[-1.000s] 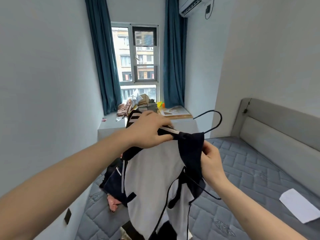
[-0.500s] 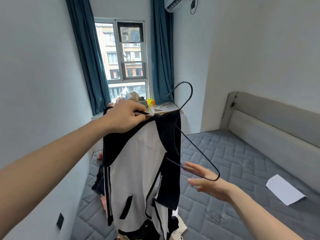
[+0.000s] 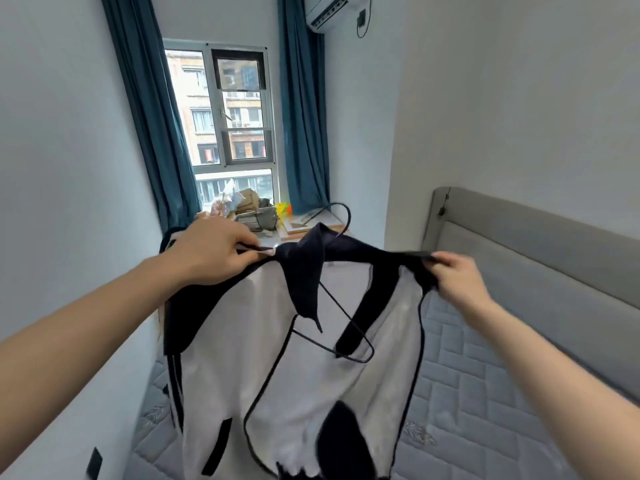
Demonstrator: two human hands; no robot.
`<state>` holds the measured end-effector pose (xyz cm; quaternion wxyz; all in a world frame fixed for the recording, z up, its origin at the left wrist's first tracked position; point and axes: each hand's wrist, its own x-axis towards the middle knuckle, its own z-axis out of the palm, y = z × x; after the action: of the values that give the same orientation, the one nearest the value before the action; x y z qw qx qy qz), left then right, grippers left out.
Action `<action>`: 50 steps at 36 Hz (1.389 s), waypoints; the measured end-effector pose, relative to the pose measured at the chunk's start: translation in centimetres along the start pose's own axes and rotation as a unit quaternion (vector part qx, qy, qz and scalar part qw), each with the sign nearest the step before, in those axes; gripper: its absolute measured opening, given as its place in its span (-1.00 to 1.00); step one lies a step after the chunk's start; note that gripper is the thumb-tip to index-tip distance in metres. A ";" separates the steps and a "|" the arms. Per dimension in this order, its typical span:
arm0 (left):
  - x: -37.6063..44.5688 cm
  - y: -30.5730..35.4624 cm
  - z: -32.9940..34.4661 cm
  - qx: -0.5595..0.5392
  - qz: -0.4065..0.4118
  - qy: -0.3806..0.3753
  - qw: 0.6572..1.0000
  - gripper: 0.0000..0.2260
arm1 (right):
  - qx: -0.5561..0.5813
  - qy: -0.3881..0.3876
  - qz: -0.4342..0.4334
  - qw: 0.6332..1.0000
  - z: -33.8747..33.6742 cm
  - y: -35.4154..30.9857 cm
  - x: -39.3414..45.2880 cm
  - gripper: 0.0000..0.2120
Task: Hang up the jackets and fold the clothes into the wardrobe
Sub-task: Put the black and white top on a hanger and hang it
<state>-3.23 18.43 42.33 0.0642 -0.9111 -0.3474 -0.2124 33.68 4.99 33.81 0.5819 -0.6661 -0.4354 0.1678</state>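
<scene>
A black and white zip jacket [image 3: 277, 368] hangs open in front of me, held up by both shoulders. My left hand [image 3: 214, 251] grips its left shoulder together with one end of a thin black wire hanger [image 3: 341, 311]. The hanger's hook [image 3: 341, 211] sticks up behind the collar, and its free arm hangs loose inside the jacket. My right hand [image 3: 457, 275] pinches the dark right shoulder of the jacket and holds it out to the right. No wardrobe is in view.
A grey quilted mattress [image 3: 467, 393] lies below, with a padded headboard [image 3: 536, 258] at right. A window ledge [image 3: 277, 230] at the back is cluttered with boxes and a basket, between blue curtains [image 3: 304, 116]. The left wall [image 3: 62, 202] stands close beside my arm.
My right hand rose from below the hanger and took hold of the jacket's right shoulder, spreading the jacket open. The hanger tilted, and its free arm now hangs inside the jacket.
</scene>
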 end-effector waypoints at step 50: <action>8.5 80.0 11.9 -0.357 0.510 -0.112 0.774 -0.75 | -0.212 0.452 0.165 0.850 -55.3 6.9 -44.4 -0.51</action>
<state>59.39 -33.31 37.68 -0.2064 -0.9294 0.2645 -0.1537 51.67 -63.84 29.59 0.5227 -0.8376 -0.0327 -0.1552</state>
